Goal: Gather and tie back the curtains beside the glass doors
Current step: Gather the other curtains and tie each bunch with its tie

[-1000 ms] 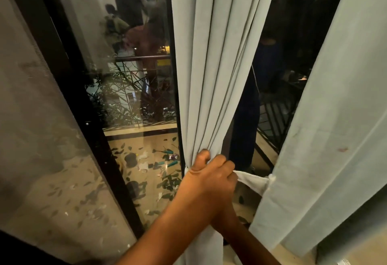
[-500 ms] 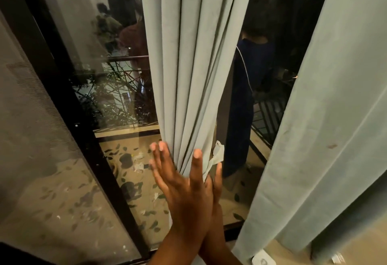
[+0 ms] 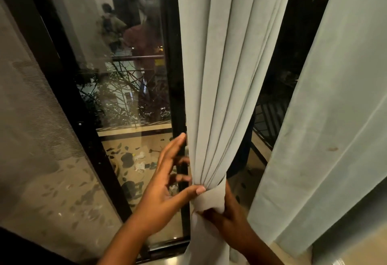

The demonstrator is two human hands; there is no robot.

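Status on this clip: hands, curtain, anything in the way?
Left hand open, thumb on tie band. Right hand grips band. Curtain bunched. Nothing blocking.

Curtain [image 3: 226, 76]: top and hem cut off by frame edges.
Tie [image 3: 211, 198]: only a front patch shows; its run behind the curtain is hidden.
Right hand [image 3: 227, 218]: fingertips buried in cloth at the tie; grip not fully readable.
Left hand [image 3: 165, 183]: fingertips hidden behind the curtain edge.
Second curtain [image 3: 335, 118]: cut off at top and right.
Glass [image 3: 125, 76]: reflected figures blurred, indistinct.
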